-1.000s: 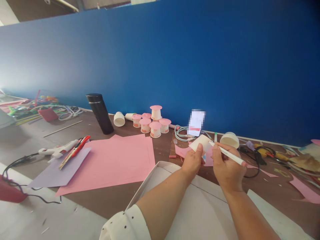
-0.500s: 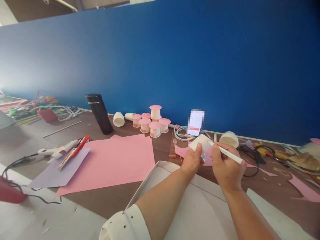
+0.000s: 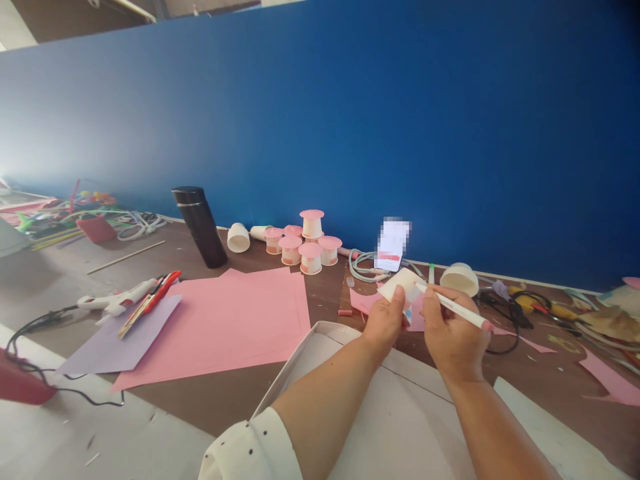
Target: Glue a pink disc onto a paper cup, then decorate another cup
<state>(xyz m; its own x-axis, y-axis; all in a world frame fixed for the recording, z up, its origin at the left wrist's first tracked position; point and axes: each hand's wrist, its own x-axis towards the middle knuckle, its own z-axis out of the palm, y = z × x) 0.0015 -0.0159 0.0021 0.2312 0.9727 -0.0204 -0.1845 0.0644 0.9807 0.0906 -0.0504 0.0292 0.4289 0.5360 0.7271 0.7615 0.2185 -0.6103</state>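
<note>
My left hand (image 3: 386, 327) is closed around a small white paper cup (image 3: 400, 285), thumb on its side, tilted above the desk. In my right hand (image 3: 455, 337) is a white marker (image 3: 460, 310) with a pink end, gripped like a pen. Its tip is at the cup's side, near the right edge; whether it touches I cannot tell. Beyond my hands, a white paper cup (image 3: 460, 280) lies on its side. Left of them, several paper cups with pink paper discs on top (image 3: 311, 259) stand in a cluster, one raised on the others.
A white box lid (image 3: 400, 413) lies under my forearms. Pink paper sheets (image 3: 235, 323), a purple sheet (image 3: 107, 353), a glue gun (image 3: 120, 298) and a red utility knife (image 3: 159, 293) are on the left. A black bottle (image 3: 203, 230) and a phone (image 3: 393, 245) stand near the blue partition (image 3: 320, 120).
Both hands keep their hold on the cup and the marker. The marker tip has shifted very slightly; the whole view has moved a little.
</note>
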